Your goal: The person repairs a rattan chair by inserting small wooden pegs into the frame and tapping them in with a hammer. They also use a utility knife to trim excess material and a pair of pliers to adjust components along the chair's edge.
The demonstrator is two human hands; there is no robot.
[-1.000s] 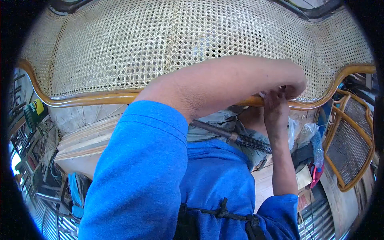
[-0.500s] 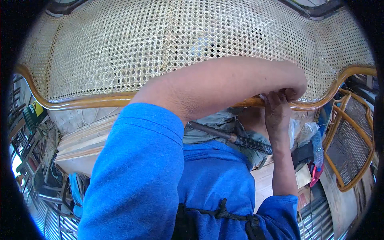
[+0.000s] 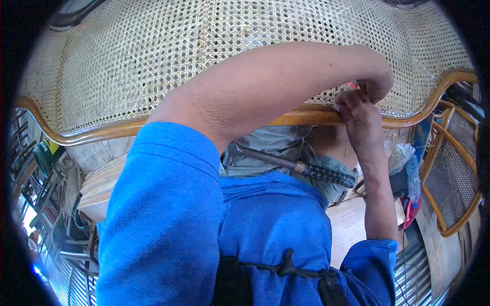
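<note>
A woven cane panel with a glossy brown wooden rail along its near edge stretches across in front of me. My left arm reaches over it to the right, and my left hand bends down at the wrist, its fingers mostly hidden. Against it, at the rail, my right hand has its fingers curled together; what they pinch is too small to make out. A bit of red shows beneath the left wrist. Across my lap lies a hammer with a dark metal shaft and a black wrapped grip.
At the right stands a brown-framed piece with cane mesh. A clear plastic bottle is near it. To the left are light wooden boards, a dark green container and stacked furniture frames. Corrugated metal sheet shows at lower left.
The view has shifted a little. Both hands stay together at the rail, slightly higher in the picture, with the right hand a bit farther right. More of the hammer's head shows.
</note>
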